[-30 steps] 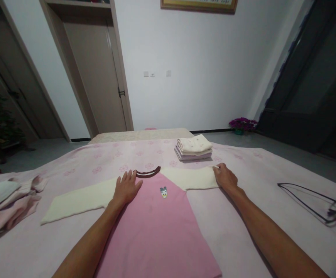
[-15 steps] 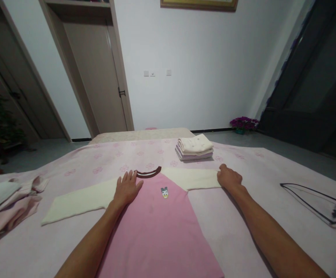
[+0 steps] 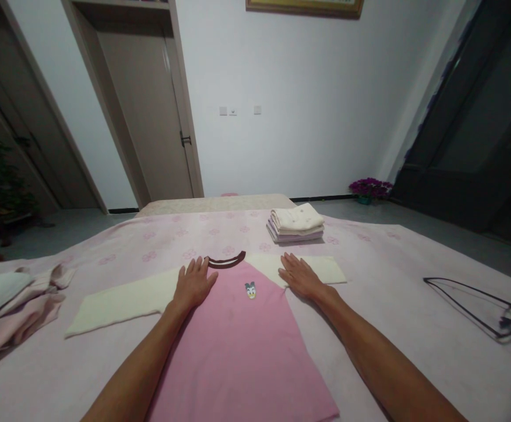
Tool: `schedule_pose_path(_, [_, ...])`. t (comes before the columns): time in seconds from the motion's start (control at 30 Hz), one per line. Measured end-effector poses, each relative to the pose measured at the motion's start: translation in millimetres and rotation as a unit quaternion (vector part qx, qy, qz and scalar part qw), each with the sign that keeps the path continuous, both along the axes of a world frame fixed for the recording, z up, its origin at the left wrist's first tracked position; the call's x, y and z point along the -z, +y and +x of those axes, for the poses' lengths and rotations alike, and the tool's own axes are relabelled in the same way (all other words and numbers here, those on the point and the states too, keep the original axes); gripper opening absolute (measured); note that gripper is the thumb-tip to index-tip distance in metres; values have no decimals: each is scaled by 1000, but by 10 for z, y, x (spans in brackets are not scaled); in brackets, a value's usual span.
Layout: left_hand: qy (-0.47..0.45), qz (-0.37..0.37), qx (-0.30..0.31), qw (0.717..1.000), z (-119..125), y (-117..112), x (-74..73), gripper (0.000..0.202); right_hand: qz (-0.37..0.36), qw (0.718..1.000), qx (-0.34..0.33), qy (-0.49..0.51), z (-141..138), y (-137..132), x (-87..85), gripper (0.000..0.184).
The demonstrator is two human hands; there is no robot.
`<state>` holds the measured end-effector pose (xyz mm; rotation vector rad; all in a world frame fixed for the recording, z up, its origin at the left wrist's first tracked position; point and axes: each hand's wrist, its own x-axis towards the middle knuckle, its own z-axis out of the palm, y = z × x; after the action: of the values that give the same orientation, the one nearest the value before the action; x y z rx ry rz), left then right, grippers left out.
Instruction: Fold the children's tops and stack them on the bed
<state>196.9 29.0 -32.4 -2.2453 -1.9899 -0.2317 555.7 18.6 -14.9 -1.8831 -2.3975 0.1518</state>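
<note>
A pink long-sleeved shirt lies spread flat on the bed, with cream sleeves, a brown collar and a small cartoon duck face on the chest. My left hand rests flat with fingers stretched on the shoulder left of the collar. On the upper part of the right sleeve lies my right hand, its fingers spread and holding nothing. The cuff end of that sleeve shows beyond the hand. The left sleeve reaches out to the left past my wrist.
Behind the right sleeve sits a stack of folded clothes. Crumpled pink and white clothes lie at the left edge. A black wire hanger is on the right of the flowered bedsheet.
My right hand has let go of the right sleeve's cuff end, opened, and moved left to the upper sleeve by the shoulder. My left hand has stayed in place.
</note>
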Motion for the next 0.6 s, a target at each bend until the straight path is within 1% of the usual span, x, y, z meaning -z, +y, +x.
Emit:
schedule_pose_path(0.17, [0,-7,-1,1000,13,-13,-30,66,12,991,126,-34,616,79,46,68])
schedule_pose_path(0.23, [0,-7,0,1000,26,-35,-47,64,15,986,160,-46,754,68,52,67])
schedule_pose_path(0.3, [-1,-2,5,1000,34,-79,-70,61,20,981,186,-58,772,29,39,65])
schedule_pose_path(0.37, [1,13,8,1000,30,-152,-93,58,37,975,205,-71,673,-30,-7,65])
schedule_pose_path(0.43, [2,29,20,999,9,-255,-114,58,66,976,192,-78,476,-102,-89,63])
schedule_pose_path(0.5, [3,24,50,998,-22,-387,-128,61,88,985,130,-69,203,-187,-193,60])
schedule_pose_path(0.53, [3,13,72,997,-39,-461,-134,63,92,991,83,-57,47,-236,-245,59])
schedule_pose_path(0.6, [1,-19,127,992,-67,-624,-145,67,77,996,-23,-32,-286,-350,-332,57])
